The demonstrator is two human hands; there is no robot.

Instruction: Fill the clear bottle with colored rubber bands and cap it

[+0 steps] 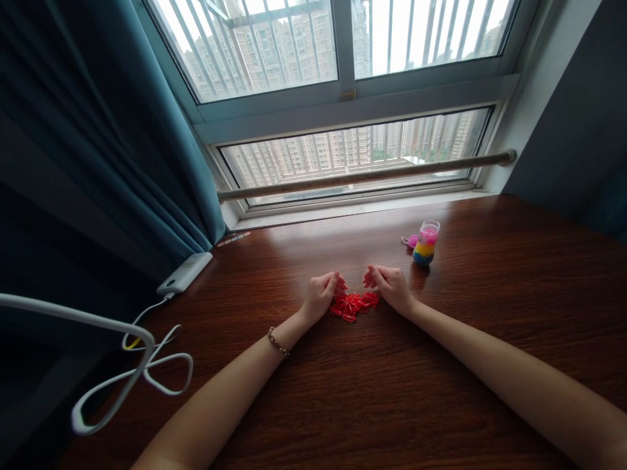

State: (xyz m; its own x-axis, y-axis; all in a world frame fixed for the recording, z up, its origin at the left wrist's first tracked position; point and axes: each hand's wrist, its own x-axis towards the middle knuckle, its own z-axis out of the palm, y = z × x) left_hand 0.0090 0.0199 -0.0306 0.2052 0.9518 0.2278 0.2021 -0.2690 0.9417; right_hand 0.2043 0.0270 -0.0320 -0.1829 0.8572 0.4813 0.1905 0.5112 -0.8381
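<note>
A small heap of red rubber bands [353,305] lies on the dark wooden counter [392,398], out in front of the person and a little short of the window. The bands lie loose and tangled in one low pile rather than scattered, probably because the two hands flank them and hem them in.

The left hand [323,295] rests on its outer edge just beside the heap's left side, fingers curled inward toward the palm. The right hand [389,287] mirrors it on the other side, fingers bent and fingertips pointing at the left hand above the pile. Both look narrow and half closed; the picture is too small to tell whether either pinches a band. Both forearms lie flat on the counter, which would steady such fine finger work. A beaded bracelet [277,343] sits on the left wrist.

Near the right hand, farther back, a small clear jar [426,243] stands upright with coloured bands in layers of pink, yellow and blue. Its top appears open, and a pink lid [410,241] lies just beside it, within easy reach.

Well off to the left, a white power bank [185,273] lies by the blue curtain [98,150], its white cable [169,382] looping over the counter's edge.
</note>
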